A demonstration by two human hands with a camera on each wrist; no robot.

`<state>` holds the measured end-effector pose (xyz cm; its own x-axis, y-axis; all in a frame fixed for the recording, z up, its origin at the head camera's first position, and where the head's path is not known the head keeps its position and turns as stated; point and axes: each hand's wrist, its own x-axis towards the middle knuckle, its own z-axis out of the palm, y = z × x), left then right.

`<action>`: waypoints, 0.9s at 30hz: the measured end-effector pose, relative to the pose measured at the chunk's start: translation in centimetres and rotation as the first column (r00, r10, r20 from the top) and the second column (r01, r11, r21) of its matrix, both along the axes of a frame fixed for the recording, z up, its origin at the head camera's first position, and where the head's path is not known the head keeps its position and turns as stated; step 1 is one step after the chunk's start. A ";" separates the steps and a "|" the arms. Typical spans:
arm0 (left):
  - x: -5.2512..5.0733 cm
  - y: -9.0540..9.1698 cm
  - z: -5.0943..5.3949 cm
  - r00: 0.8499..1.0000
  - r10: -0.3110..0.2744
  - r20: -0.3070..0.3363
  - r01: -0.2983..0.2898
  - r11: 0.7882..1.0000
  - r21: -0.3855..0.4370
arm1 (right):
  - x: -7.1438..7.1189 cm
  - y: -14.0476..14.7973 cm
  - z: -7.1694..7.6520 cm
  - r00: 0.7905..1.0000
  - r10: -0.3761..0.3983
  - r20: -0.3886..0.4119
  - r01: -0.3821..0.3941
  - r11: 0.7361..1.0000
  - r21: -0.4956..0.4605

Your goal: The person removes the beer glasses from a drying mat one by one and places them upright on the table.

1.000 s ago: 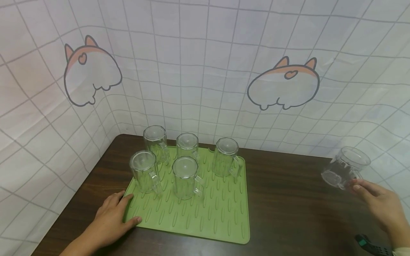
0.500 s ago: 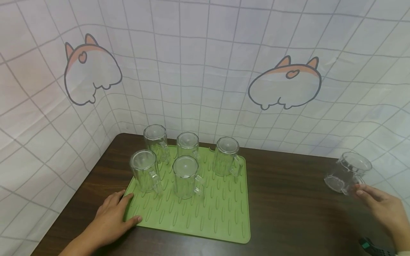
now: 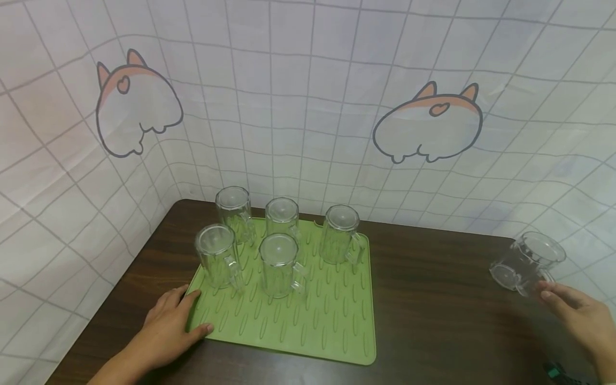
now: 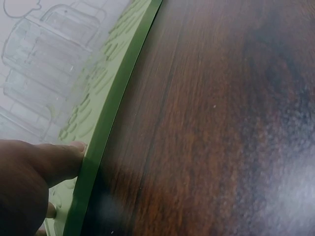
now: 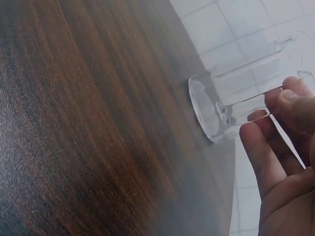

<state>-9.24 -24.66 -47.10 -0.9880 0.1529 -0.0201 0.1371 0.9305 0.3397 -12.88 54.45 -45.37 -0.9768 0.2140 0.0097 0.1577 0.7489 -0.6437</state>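
At the right end of the table my right hand [image 3: 577,315] pinches the handle of a clear glass mug [image 3: 522,264]. This mug has its mouth upward, and its base [image 5: 204,110] is at or just above the wood; contact is hard to tell. My left hand [image 3: 166,326] rests on the near left corner of a green ribbed drying mat [image 3: 332,326], with the thumb [image 4: 69,160] lying on its top. Several glass mugs stand upside down on the mat, among them a front mug [image 3: 279,267] and a back right mug [image 3: 339,235], handles toward the right.
The dark wooden table [image 3: 433,299] extends between the mat and the held mug. Behind and to the left hangs a white grid-patterned cloth [image 3: 289,107] with cartoon prints. A small dark object with a green patch [image 3: 553,370] shows below my right hand.
My right hand and its mug have shifted slightly right and down, toward the table. The left hand, the mat and the upside-down mugs keep their places.
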 end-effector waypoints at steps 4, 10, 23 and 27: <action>0.0 0.0 0.0 1.000 0.003 -0.006 -0.003 1.000 0.003 | -0.2 -0.3 -0.1 0.999 0.000 -0.046 0.001 1.000 0.013; -0.1 -0.1 -0.1 1.000 0.005 0.016 -0.005 1.000 0.008 | -0.3 -1.8 -0.1 0.976 -0.099 -0.193 0.084 0.993 -0.086; 0.2 -0.3 -0.5 1.000 -0.015 -0.002 0.015 1.000 -0.007 | -1.4 -8.7 3.3 0.810 -0.459 -0.365 0.448 0.886 -0.121; 0.4 -0.4 -0.5 0.999 -0.027 0.032 0.027 1.000 -0.009 | -1.4 -10.4 4.0 0.769 -0.448 -0.457 0.430 0.890 -0.149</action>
